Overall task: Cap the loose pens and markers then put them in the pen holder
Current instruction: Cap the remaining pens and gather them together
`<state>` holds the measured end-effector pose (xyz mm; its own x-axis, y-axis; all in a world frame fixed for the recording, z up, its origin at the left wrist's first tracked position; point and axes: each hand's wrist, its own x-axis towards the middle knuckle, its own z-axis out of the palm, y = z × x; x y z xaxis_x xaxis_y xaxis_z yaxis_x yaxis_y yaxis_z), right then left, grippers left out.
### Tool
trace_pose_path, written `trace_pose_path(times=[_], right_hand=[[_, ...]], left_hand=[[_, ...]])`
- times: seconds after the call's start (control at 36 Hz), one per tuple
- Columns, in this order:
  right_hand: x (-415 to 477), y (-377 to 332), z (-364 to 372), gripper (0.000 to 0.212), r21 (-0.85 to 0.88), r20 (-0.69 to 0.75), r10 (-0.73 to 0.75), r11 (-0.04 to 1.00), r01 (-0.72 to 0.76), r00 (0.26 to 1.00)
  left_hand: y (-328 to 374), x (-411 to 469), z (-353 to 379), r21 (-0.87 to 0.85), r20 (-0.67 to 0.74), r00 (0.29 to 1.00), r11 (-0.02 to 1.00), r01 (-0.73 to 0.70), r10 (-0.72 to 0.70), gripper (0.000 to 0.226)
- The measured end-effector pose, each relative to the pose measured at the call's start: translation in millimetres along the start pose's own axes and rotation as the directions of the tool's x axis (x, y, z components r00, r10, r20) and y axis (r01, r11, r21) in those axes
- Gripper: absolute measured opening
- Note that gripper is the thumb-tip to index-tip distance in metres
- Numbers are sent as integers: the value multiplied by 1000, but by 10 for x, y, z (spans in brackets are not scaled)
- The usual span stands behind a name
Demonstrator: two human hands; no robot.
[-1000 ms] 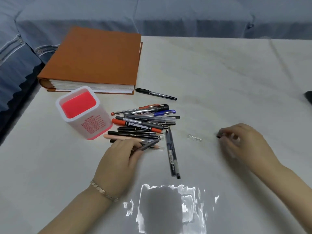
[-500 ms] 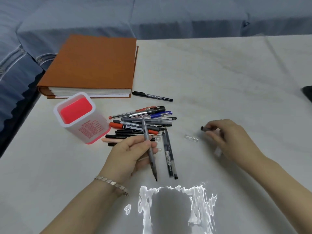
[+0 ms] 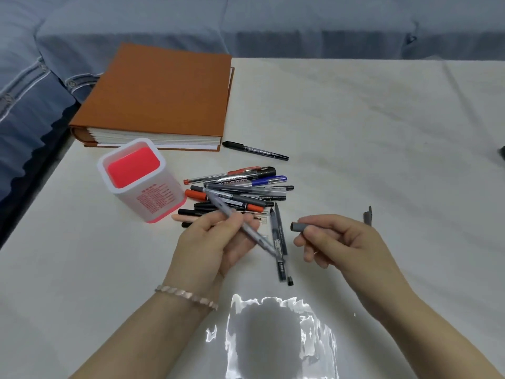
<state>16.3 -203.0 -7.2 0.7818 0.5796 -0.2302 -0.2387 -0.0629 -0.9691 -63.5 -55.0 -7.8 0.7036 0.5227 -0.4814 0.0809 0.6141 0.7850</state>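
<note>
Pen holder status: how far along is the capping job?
Done: nothing visible; the pen holder looks empty. In hand: left hand holds a grey pen; right hand holds a grey cap, not yet on. Left: the pile of pens, the lone black marker.

Both forearms are bare, no sleeves showing; a thin pale linked bracelet (image 3: 187,296) circles the left wrist.

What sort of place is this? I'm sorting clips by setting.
Probably a home, not an office: the pale table stands against blue padded seating, likely a sofa. On it lie a thick orange book, a pink pen holder and loose pens.
</note>
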Motion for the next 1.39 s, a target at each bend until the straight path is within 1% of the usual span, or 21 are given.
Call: trace_pose_path(times=[0.03, 0.08, 0.14, 0.22, 0.36, 0.58, 0.69, 0.81, 1.0, 1.06, 1.11, 1.19, 1.25, 1.28, 1.33, 1.36, 1.39], right_hand=[[-16, 10, 16, 14, 10, -11, 11, 1000, -11, 1000], [-50, 25, 38, 13, 28, -30, 19, 999, -19, 999], [-73, 26, 50, 13, 34, -46, 9, 999, -7, 999], [-92, 3, 62, 13, 30, -64, -15, 999, 17, 998], [-102, -15, 65, 16, 35, -109, -30, 999, 34, 994], [-124, -23, 123, 18, 51, -82, -51, 997, 56, 995], [-128, -31, 168, 23, 11, -81, -109, 994, 110, 991], [-140, -28, 205, 32, -62, -108, -180, 983, 174, 978], [-196, 19, 219, 33, -120, -177, -256, 964, 238, 950], [-196, 43, 207, 31, -126, -177, -262, 962, 242, 949], [-186, 78, 186, 28, -140, -154, -252, 963, 231, 955], [-152, 147, 142, 26, -138, -111, -179, 977, 163, 978], [-114, 183, 103, 25, -196, -34, -92, 977, 84, 995], [-91, 200, 73, 22, -270, 12, -54, 961, 55, 998], [-41, 199, -24, 14, -465, 70, -28, 883, 57, 997], [-14, 186, -95, 13, -551, 65, -44, 832, 72, 997], [15, 166, -178, 12, -608, 30, -79, 790, 81, 996]], left_hand=[[4, 12, 3, -80, -21, 1000, 997, 5, -6, 8], [5, 17, 11, -185, -50, 999, 983, -1, -9, 11], [0, 2, 21, -241, -60, 998, 970, -9, -6, 12], [-3, -20, 28, -277, -76, 997, 961, -25, 5, 12], [12, -22, 19, -279, -104, 993, 957, -81, 53, 14], [-32, -77, 44, -258, -76, 994, 962, -91, 74, 10], [-83, -142, 81, -232, -45, 994, 967, -106, 98, 10], [-99, -188, 114, -225, -7, 991, 966, -129, 131, 11], [-159, -243, 162, -211, -13, 980, 957, -197, 199, 13], [-189, -240, 174, -199, -26, 980, 960, -196, 195, 11], [-219, -203, 170, -179, -48, 984, 968, -175, 169, 20], [-236, -121, 156, -124, -48, 992, 985, -118, 113, 20], [-236, -51, 154, -69, -31, 997, 994, -79, 78, 18], [-225, -19, 167, -30, -18, 998, 997, -68, 68, 17], [-187, 34, 214, 56, 12, 997, 996, -71, 70, 17], [-164, 60, 241, 99, 24, 996, 991, -84, 82, 18], [-142, 81, 260, 145, 30, 994, 984, -106, 103, 20]])
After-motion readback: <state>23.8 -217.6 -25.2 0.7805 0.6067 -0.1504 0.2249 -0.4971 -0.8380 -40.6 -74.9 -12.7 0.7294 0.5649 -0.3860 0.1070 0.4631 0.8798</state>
